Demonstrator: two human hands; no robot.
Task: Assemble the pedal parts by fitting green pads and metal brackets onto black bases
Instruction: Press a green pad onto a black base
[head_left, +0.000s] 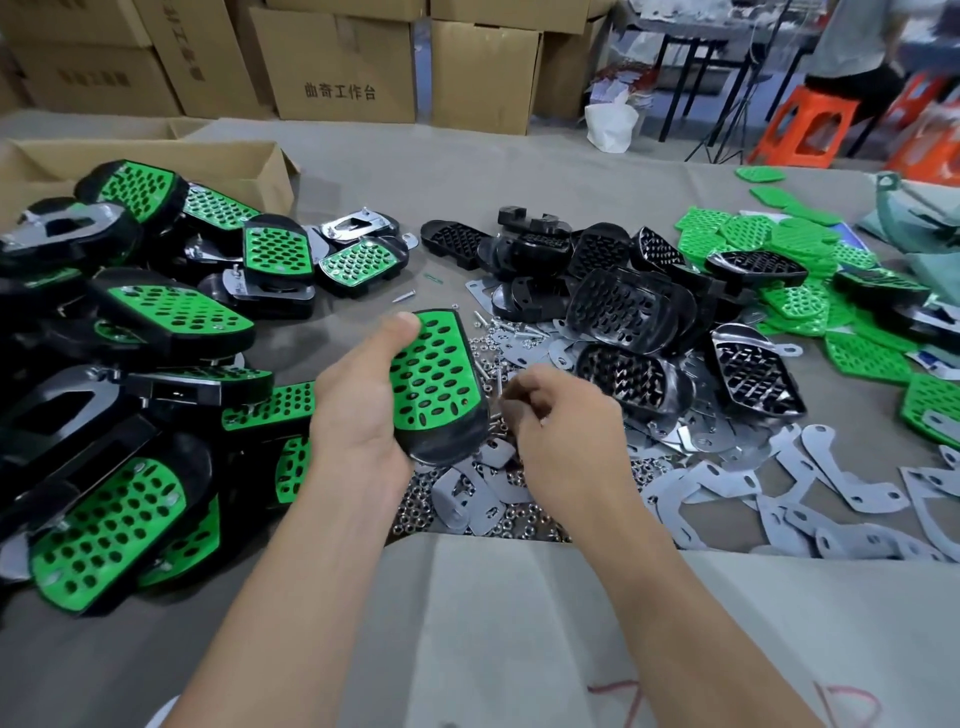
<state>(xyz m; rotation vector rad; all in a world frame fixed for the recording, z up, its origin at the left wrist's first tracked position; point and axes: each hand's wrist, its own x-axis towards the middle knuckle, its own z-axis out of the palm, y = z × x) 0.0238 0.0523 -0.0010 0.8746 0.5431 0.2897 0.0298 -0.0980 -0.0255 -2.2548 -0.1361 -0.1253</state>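
My left hand (363, 405) grips a black pedal base with a green perforated pad (434, 376) fitted on top, held above the table centre, thumb on its far end. My right hand (558, 431) is just right of it, fingers curled and pinching over the heap of small screws and nuts (488, 364); what it pinches is blurred. Bare black bases (623, 306) are piled behind. Loose green pads (779, 244) lie at the far right. Flat metal brackets (831, 483) are spread at the right front.
A big heap of assembled green-and-black pedals (130, 364) fills the left side. An open cardboard box (156, 161) sits behind it, more cartons (337, 67) at the back. A person sits on an orange stool (810, 124) far right.
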